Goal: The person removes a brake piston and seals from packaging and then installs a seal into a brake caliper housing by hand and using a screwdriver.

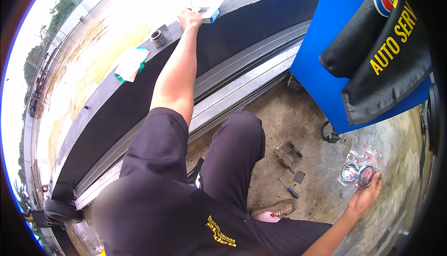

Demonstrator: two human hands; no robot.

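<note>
Right hand (365, 197), 4 o'clock: thumb and fingers closed on the edge of a clear packet (348, 173), held above the floor. Round dark rings (366, 176) with red show through the plastic.
Left hand (190, 19), arm stretched to 12 o'clock: fingers bent against a white-and-blue box (210, 14) on the ledge. Cannot tell whether they grip it or only touch.

Progress (judged from layout): metal cylinder (158, 38) stands apart on the ledge at 11 o'clock; a caliper-like metal part (287, 155) lies on the floor at 4 o'clock. These look like separated pieces. Outstanding: rings not yet out of their plastic; cylinder and metal part not together.

Surface: dark-sided ledge (100, 93) curves from 9 to 1 o'clock, a white-and-green wrapper (132, 63) on it at 10. Stained concrete floor (260, 177) below; screwdriver (289, 188) at 5 o'clock, small dark plate (299, 177) just beside it.

Room: blue cabinet (321, 88) on casters at 2 o'clock, black cover (372, 65) draped over it; metal rails (247, 81) at 1; tyre (60, 209) at 8; bright yard (100, 53) beyond the ledge at 10.
</note>
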